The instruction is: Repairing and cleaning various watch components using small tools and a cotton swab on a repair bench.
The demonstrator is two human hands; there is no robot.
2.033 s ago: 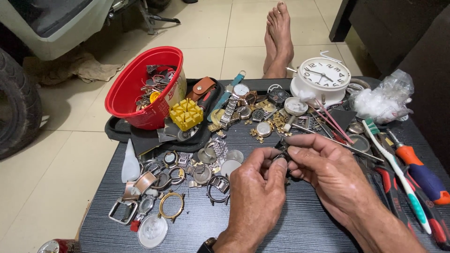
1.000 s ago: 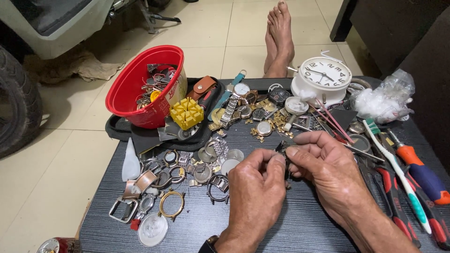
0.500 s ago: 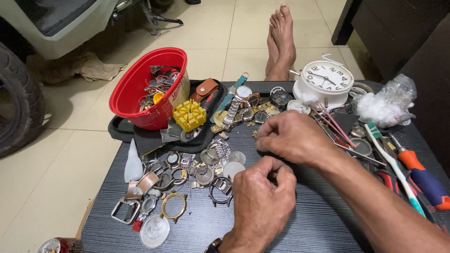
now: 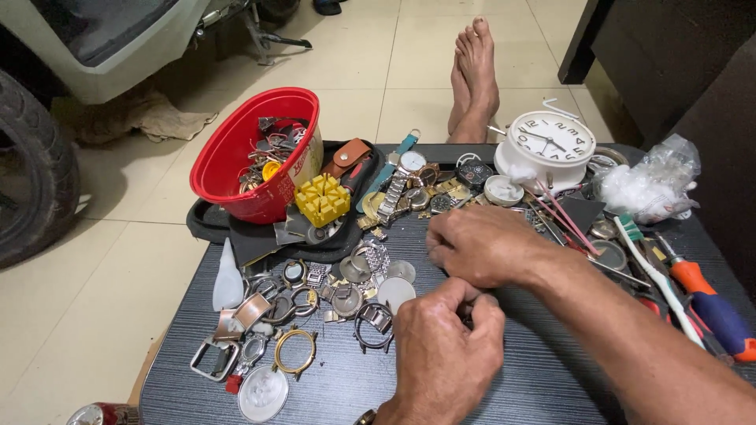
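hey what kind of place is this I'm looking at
Probably an informal watch-repair spot on a low table: loose watch cases, a red bowl of parts, a white alarm clock and screwdrivers.

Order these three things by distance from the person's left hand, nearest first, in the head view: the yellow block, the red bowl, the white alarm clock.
From the left hand:
1. Yellow block, up and to the left, beside the bowl.
2. Red bowl, farther left, at the table's back-left corner.
3. White alarm clock, far right at the back edge.

Watch-repair workshop: watch parts (image 4: pixel 331 299) and tools (image 4: pixel 709 303).
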